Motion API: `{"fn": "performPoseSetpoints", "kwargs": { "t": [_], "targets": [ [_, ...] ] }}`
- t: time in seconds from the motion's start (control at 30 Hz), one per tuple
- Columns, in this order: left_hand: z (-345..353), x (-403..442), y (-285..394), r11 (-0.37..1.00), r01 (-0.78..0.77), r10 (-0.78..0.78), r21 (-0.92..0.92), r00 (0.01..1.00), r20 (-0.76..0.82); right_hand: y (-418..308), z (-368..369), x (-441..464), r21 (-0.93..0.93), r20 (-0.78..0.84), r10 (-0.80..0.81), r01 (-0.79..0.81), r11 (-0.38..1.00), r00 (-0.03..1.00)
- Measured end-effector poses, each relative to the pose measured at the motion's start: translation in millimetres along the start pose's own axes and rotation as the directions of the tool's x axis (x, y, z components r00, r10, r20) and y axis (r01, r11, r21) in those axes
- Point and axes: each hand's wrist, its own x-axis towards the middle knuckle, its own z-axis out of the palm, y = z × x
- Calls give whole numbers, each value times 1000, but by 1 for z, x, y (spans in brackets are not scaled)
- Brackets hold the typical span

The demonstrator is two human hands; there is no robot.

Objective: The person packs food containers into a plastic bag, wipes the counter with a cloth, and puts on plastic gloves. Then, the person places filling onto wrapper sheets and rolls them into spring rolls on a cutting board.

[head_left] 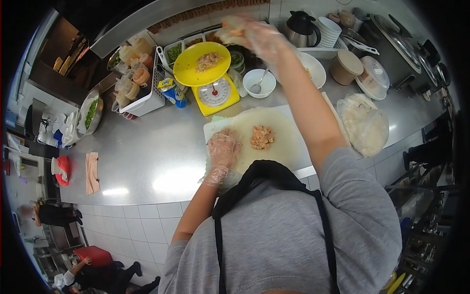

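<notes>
Metal counter [142,144] under scale [215,94], board [210,131]

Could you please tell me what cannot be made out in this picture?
All in the head view:
- Right hand: motion blur hides its fingers and what they hold, if anything.
- Left hand: it covers whatever lies beneath it.
- Kitchen scale: its numbers are too small to read.
- White bowl: contents partly hidden by the right forearm.
- Plastic bag: cloudy film obscures its contents.
</notes>
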Motion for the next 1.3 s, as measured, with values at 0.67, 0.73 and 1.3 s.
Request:
{"fn": "performPoseSetpoints", "kwargs": {
  "t": [0.67, 0.73, 1.3],
  "targets": [
    [-3, 3, -3, 1000, -29, 29, -2, 997, 73, 100, -53, -117, -831, 313, 719, -188, 524, 620],
    [-4, 3, -1, 1000, -25, 26, -4, 997, 66, 101, -49, -121, -761, 141, 786, -442, 474, 602],
    [-3, 4, -2, 999, -36, 37, -18, 999, 40, 82, -64, -97, -833, 271, 779, -268, 485, 565]
  ]
}}
